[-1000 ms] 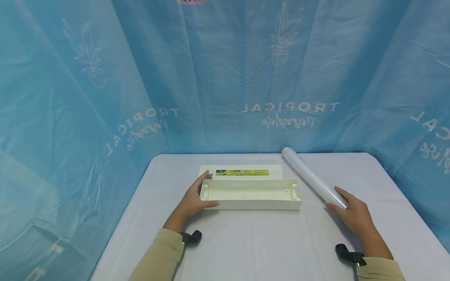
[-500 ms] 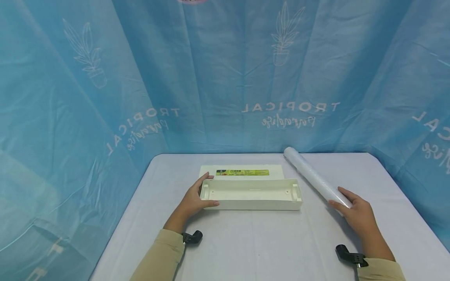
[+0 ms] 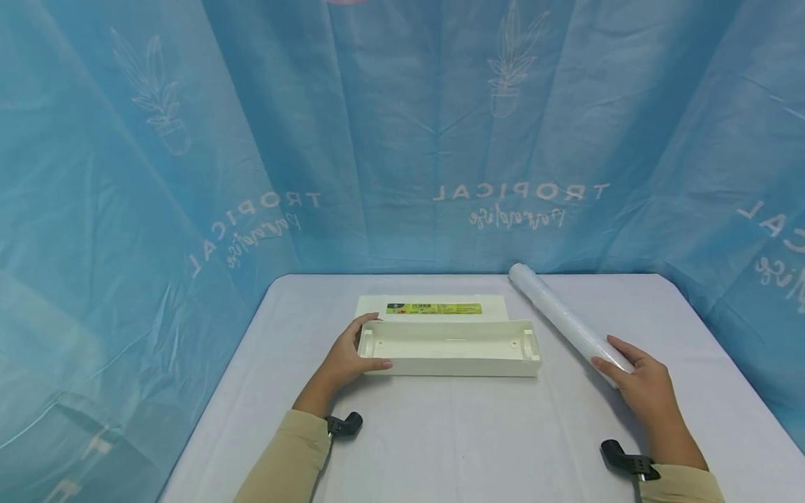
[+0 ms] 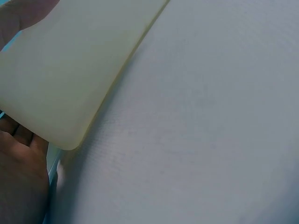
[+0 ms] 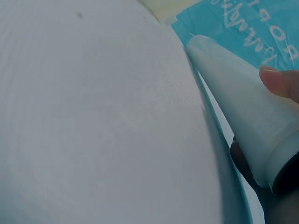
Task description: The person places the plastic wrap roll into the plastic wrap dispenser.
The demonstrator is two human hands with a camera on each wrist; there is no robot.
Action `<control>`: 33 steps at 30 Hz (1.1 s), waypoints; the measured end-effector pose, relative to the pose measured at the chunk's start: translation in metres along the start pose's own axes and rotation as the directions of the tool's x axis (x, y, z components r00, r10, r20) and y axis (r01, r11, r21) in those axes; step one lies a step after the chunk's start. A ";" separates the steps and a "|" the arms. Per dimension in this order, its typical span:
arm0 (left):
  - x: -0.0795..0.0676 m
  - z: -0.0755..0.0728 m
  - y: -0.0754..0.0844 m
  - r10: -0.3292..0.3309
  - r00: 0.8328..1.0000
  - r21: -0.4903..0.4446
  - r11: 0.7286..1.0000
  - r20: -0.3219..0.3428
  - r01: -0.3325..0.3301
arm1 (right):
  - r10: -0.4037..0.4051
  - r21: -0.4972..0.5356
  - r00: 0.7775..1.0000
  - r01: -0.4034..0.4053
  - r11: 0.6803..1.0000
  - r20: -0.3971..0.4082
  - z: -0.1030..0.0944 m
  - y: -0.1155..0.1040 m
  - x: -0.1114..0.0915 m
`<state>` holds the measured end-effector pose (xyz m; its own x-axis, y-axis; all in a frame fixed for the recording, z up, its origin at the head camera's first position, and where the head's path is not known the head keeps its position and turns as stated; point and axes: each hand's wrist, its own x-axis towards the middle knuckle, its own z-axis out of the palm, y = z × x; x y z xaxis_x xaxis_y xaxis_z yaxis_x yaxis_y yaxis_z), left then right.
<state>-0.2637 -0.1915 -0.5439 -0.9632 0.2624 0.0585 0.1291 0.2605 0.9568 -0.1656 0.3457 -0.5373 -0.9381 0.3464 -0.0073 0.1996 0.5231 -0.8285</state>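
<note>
While the left hand (image 3: 344,360) grips the open cream plastic box (image 3: 449,367) by its left end, the right hand (image 3: 648,384) has its fingers round the near end of a glossy, whitish film roll (image 3: 566,318) (probably stiff but slippery, best cupped all round) slanting across the white-covered desk (image 3: 478,440).

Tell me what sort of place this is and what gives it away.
Probably a makeshift recording booth: a blue printed curtain hangs behind and on both sides of a white-covered table, and the person wears black wrist cameras.
</note>
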 end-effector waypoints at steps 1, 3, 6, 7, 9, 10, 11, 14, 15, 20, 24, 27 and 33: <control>0.000 0.000 0.000 0.001 1.000 0.001 1.000 0.000 -0.001 | 0.004 0.003 1.000 -0.004 1.000 0.001 0.000 -0.001 0.000; 0.001 -0.001 0.000 0.000 1.000 0.001 1.000 -0.001 0.000 | 0.005 0.003 1.000 -0.005 1.000 0.005 -0.002 -0.002 0.001; 0.001 -0.001 0.001 0.000 1.000 -0.005 1.000 -0.004 0.000 | -0.004 0.006 1.000 0.004 1.000 0.009 -0.004 -0.005 0.003; 0.001 -0.001 0.000 0.001 1.000 -0.006 1.000 -0.003 -0.001 | -0.009 0.006 1.000 0.009 1.000 0.011 -0.004 -0.005 0.004; 0.001 -0.002 0.000 0.002 1.000 -0.008 1.000 -0.002 -0.002 | -0.015 0.003 1.000 0.015 1.000 0.013 -0.005 -0.006 0.004; 0.001 -0.002 0.000 0.003 1.000 -0.012 1.000 -0.001 -0.003 | -0.016 0.002 1.000 0.016 1.000 0.014 -0.004 -0.007 0.004; 0.001 -0.002 0.000 0.003 1.000 -0.014 1.000 0.000 -0.003 | -0.016 0.003 1.000 0.016 1.000 0.016 -0.005 -0.007 0.005; 0.001 -0.002 -0.001 0.005 1.000 -0.013 1.000 0.003 -0.005 | -0.017 -0.010 1.000 0.017 1.000 0.014 -0.005 -0.008 0.006; 0.001 -0.002 -0.001 0.006 1.000 -0.015 1.000 0.005 -0.006 | -0.016 -0.012 1.000 0.016 1.000 0.012 -0.005 -0.009 0.007; 0.001 0.000 -0.002 0.004 1.000 -0.016 1.000 0.009 -0.004 | -0.008 0.007 1.000 0.008 1.000 0.010 -0.007 -0.015 0.007; 0.000 0.000 -0.002 -0.004 1.000 -0.015 1.000 0.001 0.004 | -0.016 0.015 1.000 0.015 1.000 0.010 -0.008 -0.019 0.010; 0.000 0.001 -0.001 -0.003 1.000 -0.014 1.000 0.000 0.003 | -0.021 0.014 1.000 0.020 1.000 0.006 -0.010 -0.021 0.012; 0.000 0.001 0.000 -0.002 1.000 -0.032 0.999 0.014 0.003 | -0.029 0.017 1.000 0.029 0.999 -0.002 -0.013 -0.026 0.013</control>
<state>-0.2633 -0.1909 -0.5445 -0.9602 0.2745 0.0523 0.1186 0.2309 0.9657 -0.1789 0.3469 -0.5084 -0.9429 0.3326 0.0175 0.1677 0.5195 -0.8379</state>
